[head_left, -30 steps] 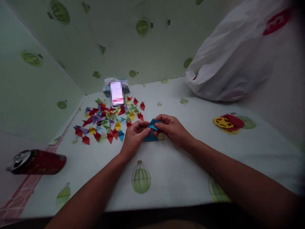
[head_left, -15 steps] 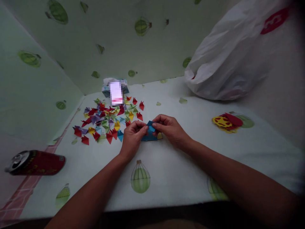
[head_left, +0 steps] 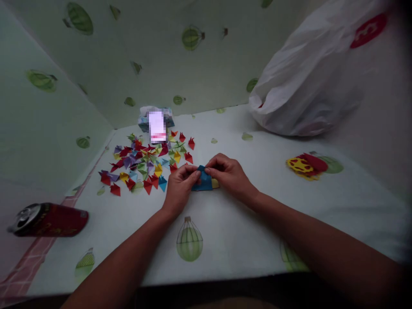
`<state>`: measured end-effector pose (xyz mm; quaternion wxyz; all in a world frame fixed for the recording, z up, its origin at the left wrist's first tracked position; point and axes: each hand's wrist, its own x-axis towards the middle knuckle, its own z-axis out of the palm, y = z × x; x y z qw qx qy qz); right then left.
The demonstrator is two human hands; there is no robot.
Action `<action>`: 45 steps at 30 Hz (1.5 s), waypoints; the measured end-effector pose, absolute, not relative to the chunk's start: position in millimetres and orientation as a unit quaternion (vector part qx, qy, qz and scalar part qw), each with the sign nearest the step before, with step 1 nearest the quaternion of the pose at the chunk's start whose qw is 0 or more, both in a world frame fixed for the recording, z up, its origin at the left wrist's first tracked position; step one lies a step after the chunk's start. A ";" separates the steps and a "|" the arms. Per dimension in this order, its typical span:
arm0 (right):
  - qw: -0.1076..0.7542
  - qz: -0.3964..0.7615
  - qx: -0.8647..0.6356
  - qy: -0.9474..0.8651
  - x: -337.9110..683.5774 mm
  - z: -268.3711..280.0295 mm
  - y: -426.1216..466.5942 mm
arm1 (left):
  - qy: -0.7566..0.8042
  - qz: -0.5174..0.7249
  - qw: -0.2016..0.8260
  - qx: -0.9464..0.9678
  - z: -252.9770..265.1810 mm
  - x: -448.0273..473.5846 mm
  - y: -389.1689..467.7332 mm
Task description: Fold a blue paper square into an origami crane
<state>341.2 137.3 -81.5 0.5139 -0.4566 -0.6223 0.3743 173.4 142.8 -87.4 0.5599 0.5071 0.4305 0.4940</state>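
- Paper [head_left: 201, 168], blue and folded small, is held up between the two hands over the middle of the table [head_left: 238, 244].
- The left hand [head_left: 180, 183] has its thumb and forefinger clamped on the paper's left side; its other fingers curl in and are partly hidden.
- The right hand [head_left: 230, 172] pinches the right side between thumb and forefinger, the remaining fingers bent behind; how they lie I cannot tell.
- Just under the pinch shows a larger blue sheet [head_left: 204, 184], with a bit of yellow paper [head_left: 215, 184] at its right end.
- Beyond the left hand spreads a loose heap of folded shapes [head_left: 139, 155], red, yellow, purple, green and blue.
- Behind the heap, a bright screen [head_left: 157, 126], its content blurred out, stands before a tissue box [head_left: 143, 125].
- Near the left edge is a dark red can [head_left: 59, 220], top end leftward.
- Well to the right, red and yellow cutouts [head_left: 304, 165] overlap on the table, near a bulging white plastic bag [head_left: 299, 90].
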 end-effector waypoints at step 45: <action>0.526 0.483 -0.390 -0.580 338.3 -82.2 138.5 | 0.389 0.524 0.527 0.544 -84.9 172.1 141.5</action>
